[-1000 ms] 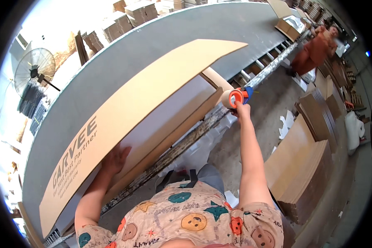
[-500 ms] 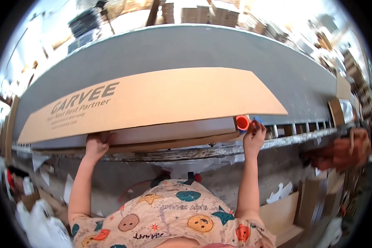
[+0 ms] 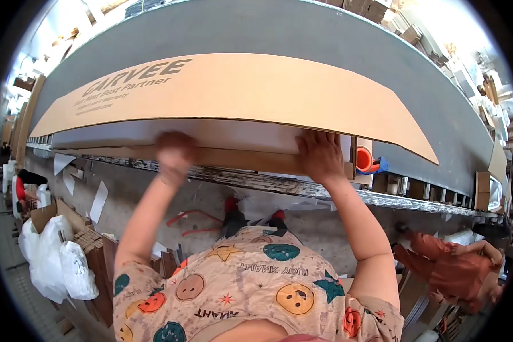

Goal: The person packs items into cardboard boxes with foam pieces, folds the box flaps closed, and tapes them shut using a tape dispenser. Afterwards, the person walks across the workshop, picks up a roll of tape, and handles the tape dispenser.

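Note:
A long, flat cardboard box (image 3: 239, 88) lies along the near edge of the grey work surface, its printed flap raised toward the far side. White flat material (image 3: 228, 130) shows inside through the long front opening. My left hand (image 3: 175, 151) is at this opening, left of the middle, its fingers smeared by motion. Over the box's front wall, near the right end, rests my right hand (image 3: 322, 153), fingers stretched onto the white material. A tape dispenser (image 3: 365, 159) with orange and blue parts sits just past the box's right end, partly under the flap.
Metal rollers (image 3: 427, 190) run along the worn table edge. White plastic bags (image 3: 45, 256) and cardboard fill the lower left. At the lower right is another person in rust-coloured clothes (image 3: 461, 271). A small open carton (image 3: 487, 191) stands at the surface's right end.
My right hand has left the tape dispenser and moved left onto the box's opening. My left hand has shifted right along the opening. The view has also turned.

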A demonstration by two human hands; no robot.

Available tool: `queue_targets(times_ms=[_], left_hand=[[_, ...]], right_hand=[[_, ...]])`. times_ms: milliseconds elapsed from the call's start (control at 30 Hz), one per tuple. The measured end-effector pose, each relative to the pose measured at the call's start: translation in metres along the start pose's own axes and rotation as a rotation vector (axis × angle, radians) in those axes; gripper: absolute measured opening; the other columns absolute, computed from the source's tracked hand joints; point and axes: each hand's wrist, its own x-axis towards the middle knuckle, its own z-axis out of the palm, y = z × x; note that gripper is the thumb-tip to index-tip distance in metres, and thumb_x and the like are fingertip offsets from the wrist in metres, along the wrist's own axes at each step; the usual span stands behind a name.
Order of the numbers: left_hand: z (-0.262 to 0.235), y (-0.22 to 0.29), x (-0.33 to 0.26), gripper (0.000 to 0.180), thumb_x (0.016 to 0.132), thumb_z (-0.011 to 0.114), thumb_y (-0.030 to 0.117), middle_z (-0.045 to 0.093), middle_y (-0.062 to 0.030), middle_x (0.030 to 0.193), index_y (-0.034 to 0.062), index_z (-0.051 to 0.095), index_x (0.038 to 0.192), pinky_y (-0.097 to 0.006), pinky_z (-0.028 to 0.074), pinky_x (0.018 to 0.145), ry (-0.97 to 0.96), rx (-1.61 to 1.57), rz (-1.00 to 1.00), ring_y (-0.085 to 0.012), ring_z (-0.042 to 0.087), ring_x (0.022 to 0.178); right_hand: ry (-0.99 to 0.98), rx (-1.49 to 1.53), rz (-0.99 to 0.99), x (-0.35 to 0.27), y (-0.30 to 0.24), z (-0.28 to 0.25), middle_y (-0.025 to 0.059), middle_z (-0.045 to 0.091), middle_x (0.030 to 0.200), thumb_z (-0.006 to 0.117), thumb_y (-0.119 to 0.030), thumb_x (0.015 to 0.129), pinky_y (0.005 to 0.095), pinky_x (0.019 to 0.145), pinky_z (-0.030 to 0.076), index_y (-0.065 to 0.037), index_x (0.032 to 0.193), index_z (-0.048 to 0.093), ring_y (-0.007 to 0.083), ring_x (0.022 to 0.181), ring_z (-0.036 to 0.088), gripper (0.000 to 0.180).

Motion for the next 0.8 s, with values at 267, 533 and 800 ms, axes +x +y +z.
queue_targets(times_ms=[267, 533, 800], left_hand=[[0.014, 0.074, 0.002, 0.046, 0.071, 0.069, 0.023, 0.059, -0.0083, 0.113, 0.0049, 0.060, 0.112, -0.037, 0.047, 0.085, -0.132, 0.486, 0.112, -0.0257, 0.057, 0.104], [0.001, 0.068, -0.006, 0.043, 0.067, 0.071, 0.033, 0.062, -0.0047, 0.101, 0.0060, 0.065, 0.100, -0.031, 0.049, 0.075, -0.077, 0.478, 0.156, -0.0202, 0.060, 0.092], [0.018, 0.090, -0.025, 0.020, 0.073, 0.071, 0.015, 0.064, -0.0074, 0.100, 0.0054, 0.065, 0.090, -0.038, 0.050, 0.089, 0.269, 0.381, -0.040, -0.0245, 0.060, 0.103]], right_hand=[[0.088, 0.152, -0.366, -0.003, -0.046, -0.039, 0.0145, 0.056, 0.120, 0.058, -0.021, 0.086, 0.0483, 0.100, 0.039, -0.009, 0.111, 0.063, 0.0366, 0.119, 0.047, 0.028], [-0.390, 0.093, -0.549, 0.058, -0.081, -0.097, 0.0162, 0.032, 0.147, 0.072, -0.029, 0.074, 0.0456, 0.112, 0.025, -0.010, 0.142, 0.034, 0.0372, 0.137, 0.025, 0.081], [-0.223, -0.118, -0.605, 0.016, -0.075, -0.014, 0.0108, 0.028, 0.150, 0.066, -0.027, 0.079, 0.0469, 0.114, 0.018, -0.017, 0.144, 0.032, 0.0342, 0.141, 0.018, 0.074]])
